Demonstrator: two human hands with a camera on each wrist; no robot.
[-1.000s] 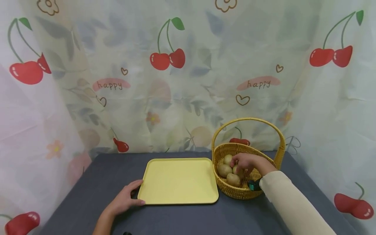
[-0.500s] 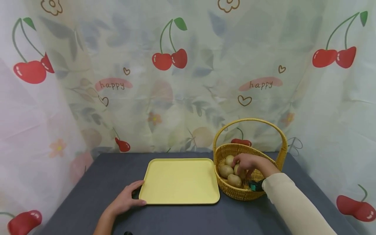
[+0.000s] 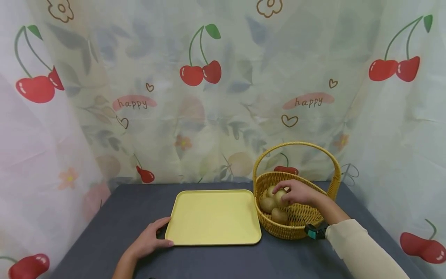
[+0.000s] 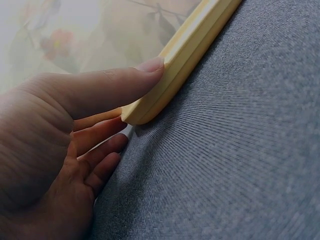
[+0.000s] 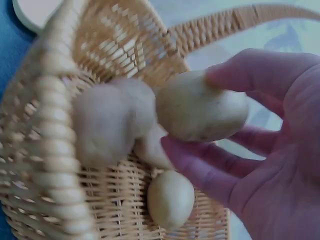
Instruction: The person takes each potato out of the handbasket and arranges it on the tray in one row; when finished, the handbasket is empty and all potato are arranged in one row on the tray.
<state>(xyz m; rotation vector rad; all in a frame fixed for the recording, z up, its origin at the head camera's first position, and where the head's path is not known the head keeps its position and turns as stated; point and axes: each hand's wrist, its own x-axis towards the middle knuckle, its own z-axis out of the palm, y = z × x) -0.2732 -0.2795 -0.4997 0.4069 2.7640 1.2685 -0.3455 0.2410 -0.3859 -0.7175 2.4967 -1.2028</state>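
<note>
I should steer the right hand (image 3: 297, 192), pinching a potato (image 5: 200, 112), smoothly clear of the basket (image 3: 283, 233), with the left hand (image 3: 147, 239) relaxed against the tray (image 3: 214, 217).

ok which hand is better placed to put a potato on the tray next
Probably the right hand: it grips a potato at the basket, which stands beside the tray. The left hand holds no potato; it touches the tray's left side.

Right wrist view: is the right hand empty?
No, the right hand holds a potato between its thumb and fingers.
</note>
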